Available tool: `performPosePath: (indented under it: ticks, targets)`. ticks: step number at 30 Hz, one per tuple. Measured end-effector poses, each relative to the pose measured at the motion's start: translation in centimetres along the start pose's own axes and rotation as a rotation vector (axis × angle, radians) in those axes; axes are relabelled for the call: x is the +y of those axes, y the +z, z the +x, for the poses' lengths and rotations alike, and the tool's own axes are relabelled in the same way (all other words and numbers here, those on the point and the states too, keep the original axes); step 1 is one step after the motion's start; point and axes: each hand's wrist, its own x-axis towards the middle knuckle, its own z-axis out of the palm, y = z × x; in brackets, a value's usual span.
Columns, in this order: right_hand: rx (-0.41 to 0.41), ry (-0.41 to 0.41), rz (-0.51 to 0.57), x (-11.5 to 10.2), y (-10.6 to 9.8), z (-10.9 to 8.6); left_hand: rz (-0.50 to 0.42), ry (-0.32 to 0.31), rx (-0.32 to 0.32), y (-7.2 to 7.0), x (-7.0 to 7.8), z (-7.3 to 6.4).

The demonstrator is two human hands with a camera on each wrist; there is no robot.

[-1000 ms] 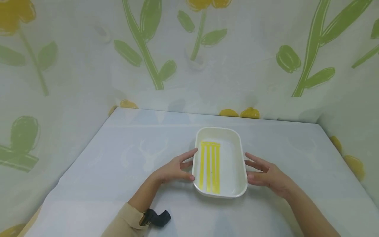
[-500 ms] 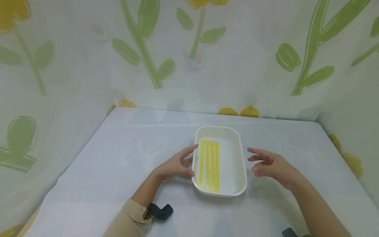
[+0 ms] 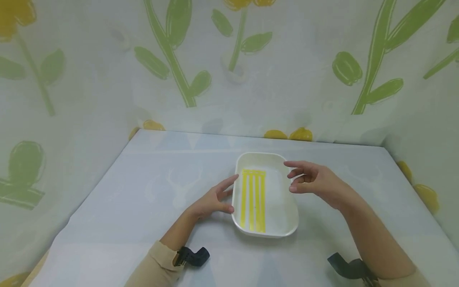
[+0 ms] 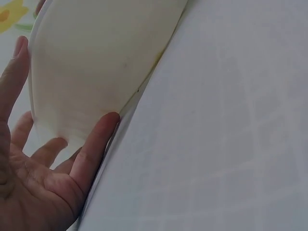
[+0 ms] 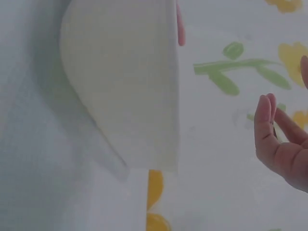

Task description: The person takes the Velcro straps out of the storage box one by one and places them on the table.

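Note:
A white rectangular dish (image 3: 281,211) with rounded corners lies on the table. Several parallel yellow strips (image 3: 254,201) run lengthwise along the left half of its floor. My left hand (image 3: 211,202) rests spread along the dish's left side, thumb near the front and a finger at the rim. In the left wrist view, the fingers (image 4: 103,137) touch the dish's outer wall. My right hand (image 3: 319,181) hovers by the upper right rim, loosely bent and holding nothing. The right wrist view shows it apart from the dish (image 5: 125,86), beyond its rim.
A pale patterned cloth covers the table (image 3: 136,223). Flower-printed cloth walls (image 3: 272,91) rise at the back and both sides. A black wrist mount (image 3: 195,257) is on the left forearm, and another black mount (image 3: 349,267) is on the right one.
My right hand has let go of the dish's right side, drawn off to the right, then risen over its upper right rim. My left hand stays against the left side.

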Motion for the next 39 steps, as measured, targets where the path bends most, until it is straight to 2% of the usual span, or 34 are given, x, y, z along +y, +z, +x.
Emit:
performPosePath:
  ticks: [11, 20, 27, 31, 35, 39]
  targets:
    - [-0.031, -0.063, 0.033, -2.8, 0.9, 3.8, -0.018, -0.002, -0.005, -0.3, -0.2, -0.2]
    - [-0.043, -0.008, -0.073, -3.2, 1.3, 7.7, 0.045, 0.030, -0.005, 0.2, 0.0, -0.1]
    - [-0.092, -0.015, -0.053, -2.9, 2.0, 9.8, 0.076, -0.026, 0.003, 0.4, -0.5, -0.1]
    - [-0.091, 0.024, -0.068, -2.5, 2.0, 10.8, 0.076, -0.022, 0.007, 0.4, -0.6, -0.1]
    - [-0.111, 0.066, -0.010, -1.6, 1.8, 12.0, 0.071, -0.025, 0.003, 0.5, -0.5, -0.2]
    - [-0.164, 0.109, 0.030, -0.1, 2.0, 13.1, 0.074, -0.025, 0.000, 0.5, -0.4, -0.2]
